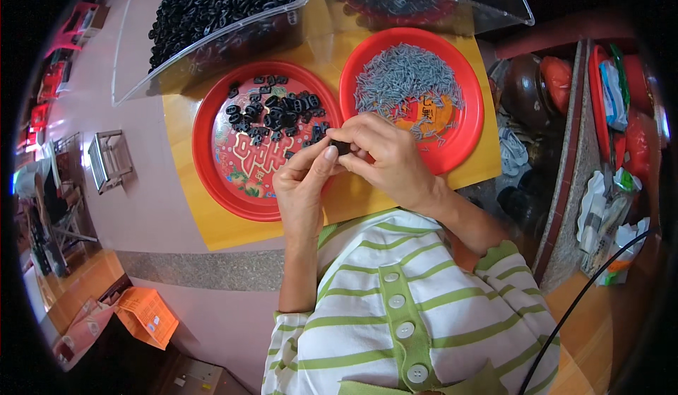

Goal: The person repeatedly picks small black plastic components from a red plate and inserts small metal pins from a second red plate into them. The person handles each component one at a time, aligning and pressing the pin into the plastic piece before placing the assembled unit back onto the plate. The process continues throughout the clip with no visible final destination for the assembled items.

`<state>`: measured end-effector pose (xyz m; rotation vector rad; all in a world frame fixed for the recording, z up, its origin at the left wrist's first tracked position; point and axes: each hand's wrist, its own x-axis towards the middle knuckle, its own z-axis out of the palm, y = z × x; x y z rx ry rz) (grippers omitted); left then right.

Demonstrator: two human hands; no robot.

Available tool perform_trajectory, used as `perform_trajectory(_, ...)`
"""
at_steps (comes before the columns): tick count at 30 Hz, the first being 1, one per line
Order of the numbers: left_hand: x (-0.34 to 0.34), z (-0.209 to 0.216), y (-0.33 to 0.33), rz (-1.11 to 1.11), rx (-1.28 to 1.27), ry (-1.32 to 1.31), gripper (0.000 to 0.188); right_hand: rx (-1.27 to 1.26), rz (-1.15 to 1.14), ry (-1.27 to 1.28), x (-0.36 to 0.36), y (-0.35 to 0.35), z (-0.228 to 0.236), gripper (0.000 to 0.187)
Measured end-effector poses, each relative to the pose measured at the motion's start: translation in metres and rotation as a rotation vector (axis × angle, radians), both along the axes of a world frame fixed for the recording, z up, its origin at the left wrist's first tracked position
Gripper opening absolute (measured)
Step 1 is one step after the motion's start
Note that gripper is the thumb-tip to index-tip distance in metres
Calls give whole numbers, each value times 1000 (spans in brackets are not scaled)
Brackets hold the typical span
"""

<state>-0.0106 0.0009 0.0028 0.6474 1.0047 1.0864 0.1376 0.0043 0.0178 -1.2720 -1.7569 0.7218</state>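
1. Black piece (341,148) is small and sits between the fingers of both hands, near the right edge of the parts tray (205,176), which is round and red.
2. Below the parts tray lies a yellow work surface (187,218), and it shows on several sides of this tray.
3. Inside the parts tray there are many loose black parts (282,112), mostly in its far half and toward its right side.
4. Just to the right of the parts tray is a second red tray (474,123), with a heap of thin grey pins (402,77).
5. Behind the parts tray stands a clear bin (141,84) with a large quantity of black parts; farther to the right of it is another clear bin (487,15).
6. To the left of the parts tray, on the pinkish floor (152,204), stands a small metal stool (108,160). Nearer to the person, on the same side, is an orange box (147,317).
7. Well to the right of the parts tray, beyond the second one, there is a brown jar (526,87).
8. The left hand (305,183) has its thumb and forefinger almost closed, with the tips at the piece's left side.
9. The right hand (385,151) pinches it from the right, with the fingers bent and nearly together. I cannot tell whether a pin is also between the fingers.
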Motion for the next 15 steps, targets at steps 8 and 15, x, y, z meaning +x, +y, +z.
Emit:
perform_trajectory(8, 7, -1, -1, 39, 72, 179, 26, 31, -3, -136, -1, 1, 0, 26)
perform_trajectory(15, 10, -9, -2, 56, 233, 327, 40, 34, -31, -152, -1, 2, -6, 21)
